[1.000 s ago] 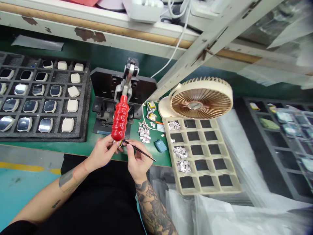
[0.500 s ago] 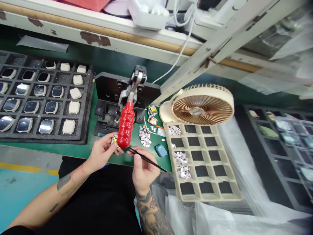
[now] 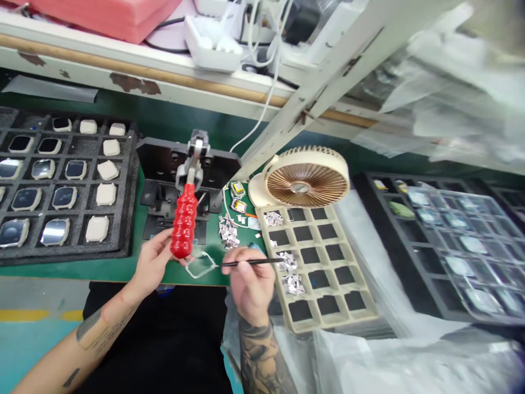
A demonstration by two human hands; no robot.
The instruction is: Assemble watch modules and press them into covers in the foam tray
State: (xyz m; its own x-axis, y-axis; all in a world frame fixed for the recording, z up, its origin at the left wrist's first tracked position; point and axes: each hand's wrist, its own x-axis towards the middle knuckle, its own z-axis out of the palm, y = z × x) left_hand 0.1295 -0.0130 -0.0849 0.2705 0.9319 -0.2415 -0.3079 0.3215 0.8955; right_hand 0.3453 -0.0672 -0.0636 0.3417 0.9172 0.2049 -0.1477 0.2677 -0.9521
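My left hand [image 3: 153, 262] is closed beside the lower end of the red handle [image 3: 184, 221] of a black press [image 3: 164, 205]; its fingertips are partly behind the handle, and what they hold is hidden. Black tweezers [image 3: 256, 262] lie in my right hand [image 3: 251, 284], its thumb and fingers pinched round them. At the tweezers' left tip hangs a thin, whitish, square-shaped loop [image 3: 200, 265], just right of the handle's end and above the green table edge.
A foam tray [image 3: 131, 219] of watch-like pieces stands left. Small white pieces [image 3: 228, 232] and two yellow-and-silver parts [image 3: 238, 206] lie right of the press. Farther right are a fan [image 3: 305, 183], a beige compartment tray [image 3: 301, 328] and a black tray [image 3: 422, 273].
The whitish loop now shows at the tweezers' tip, away from my left fingers. My right hand has moved right relative to the press, and the tweezers are more level. The whole view has shifted.
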